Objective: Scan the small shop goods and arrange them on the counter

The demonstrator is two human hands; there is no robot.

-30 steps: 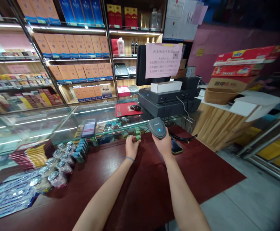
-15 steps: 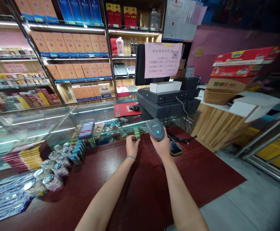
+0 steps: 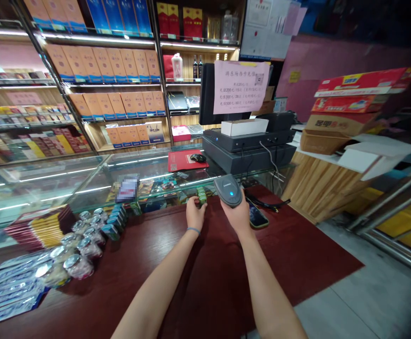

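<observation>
My right hand [image 3: 236, 213] is closed round a dark grey barcode scanner [image 3: 228, 190], which shows a lit blue spot on its top. To its left, my left hand [image 3: 195, 212] has its fingers pressed round a small green pack [image 3: 201, 195] at the far edge of the dark red tabletop [image 3: 212, 273]. The pack's exact kind is too small to make out. Just right of the scanner hand lies a phone [image 3: 258, 217], beside some black cables [image 3: 269, 203]. Scanner and green pack are apart, close to each other.
On the left stand several glass jars [image 3: 78, 266], small teal boxes [image 3: 115, 221], stacked maroon-and-yellow packs [image 3: 43, 230] and blue packets [image 3: 11, 292]. A glass display counter [image 3: 85, 176] runs behind, bearing a mouse [image 3: 198, 158] and a monitor [image 3: 207, 94]. Cartons [image 3: 343, 123] are piled at right.
Hardly anything differs. The view has shifted very slightly; both hands keep their hold, on the green pack and on the scanner.
</observation>
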